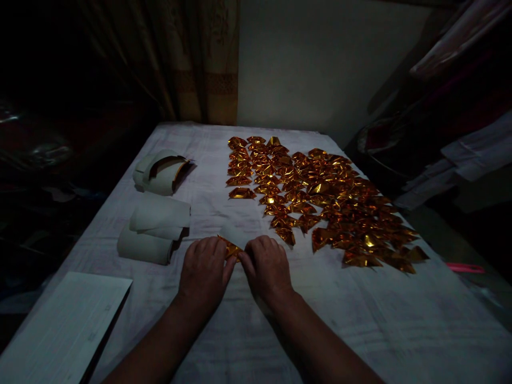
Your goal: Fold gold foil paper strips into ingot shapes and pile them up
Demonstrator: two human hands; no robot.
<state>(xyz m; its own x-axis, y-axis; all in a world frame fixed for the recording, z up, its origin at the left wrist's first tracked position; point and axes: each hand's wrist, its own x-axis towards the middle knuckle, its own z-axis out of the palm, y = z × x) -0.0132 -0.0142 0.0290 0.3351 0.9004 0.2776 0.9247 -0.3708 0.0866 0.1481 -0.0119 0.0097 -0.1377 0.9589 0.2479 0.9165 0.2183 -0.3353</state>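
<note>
Between my two hands is a small piece of gold foil paper [231,249], partly folded, low over the cloth-covered table. My left hand [204,265] pinches its left end, fingers curled over it. At its right end, my right hand [268,265] grips with thumb and fingers together. The fingers cover much of the piece. Several folded gold foil shapes [288,186] lie in rows and a dense cluster beyond my hands and to the right.
Curled pale sheets [154,234] lie left of my hands, with another curled stack [162,172] behind them. A flat white board or pad [66,325] sits at the near left. A curtain [200,64] and wall [312,64] stand behind the table [248,330].
</note>
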